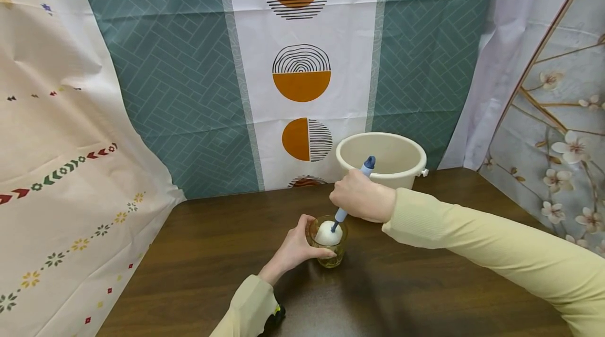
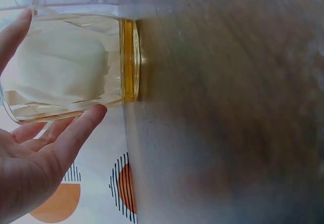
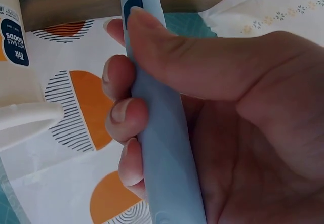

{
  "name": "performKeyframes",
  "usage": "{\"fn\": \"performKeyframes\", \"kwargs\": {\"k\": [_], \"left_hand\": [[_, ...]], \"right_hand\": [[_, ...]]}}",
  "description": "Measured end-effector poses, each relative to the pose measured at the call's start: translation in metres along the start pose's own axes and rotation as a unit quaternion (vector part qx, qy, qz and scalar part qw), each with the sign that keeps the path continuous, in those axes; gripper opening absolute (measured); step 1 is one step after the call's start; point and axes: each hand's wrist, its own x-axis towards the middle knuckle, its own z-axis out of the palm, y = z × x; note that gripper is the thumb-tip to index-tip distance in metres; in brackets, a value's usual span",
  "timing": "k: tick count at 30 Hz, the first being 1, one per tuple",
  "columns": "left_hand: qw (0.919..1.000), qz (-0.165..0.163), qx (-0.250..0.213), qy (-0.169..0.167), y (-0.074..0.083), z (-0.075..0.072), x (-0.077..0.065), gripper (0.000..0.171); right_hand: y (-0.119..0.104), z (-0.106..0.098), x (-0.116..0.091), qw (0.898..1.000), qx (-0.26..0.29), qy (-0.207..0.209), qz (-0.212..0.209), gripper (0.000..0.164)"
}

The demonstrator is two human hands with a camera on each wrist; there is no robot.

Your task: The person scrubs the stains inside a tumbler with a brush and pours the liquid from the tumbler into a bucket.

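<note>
Glass (image 1: 338, 260) stands upright on the tabletop (image 1: 212, 253); all places below are taken from it. Sponge (image 1: 328, 234) sits inside the glass, its handle (image 1: 341, 215) slanting up and out toward the bucket (image 1: 402, 182), which is behind and to the right of the glass. Left hand (image 1: 299, 245) clamps the glass from its left side, thumb on the near wall, fingers round the far one. Right hand (image 1: 356, 195), above and to the right of the glass, is clamped on the handle. Judgement on technique: brace the glass firmly but without squeezing, keep the left fingertips below the rim where possible, and turn the sponge evenly against the wall; too much sideways lean on the handle could tip the glass. Views compared: left wrist shows the sponge through the glass wall, with a gap above the amber base, so reaching the bottom would need a deeper push; head view does not make this gap plain. Right wrist shows the thumb at a dark inset on the handle and a label (image 3: 15, 41) on the bucket, both hidden from the head view; the sponge is out of its frame.
</note>
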Motion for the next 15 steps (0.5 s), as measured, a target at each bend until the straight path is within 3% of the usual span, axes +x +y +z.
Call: {"fn": "performKeyframes", "kwargs": {"k": [15], "left_hand": [[0.9998, 0.002, 0.017, 0.009, 0.0009, 0.0011, -0.0001, 0.074]], "right_hand": [[-0.0003, -0.0019, 0.002, 0.995, 0.025, -0.076, 0.059, 0.014]]}}
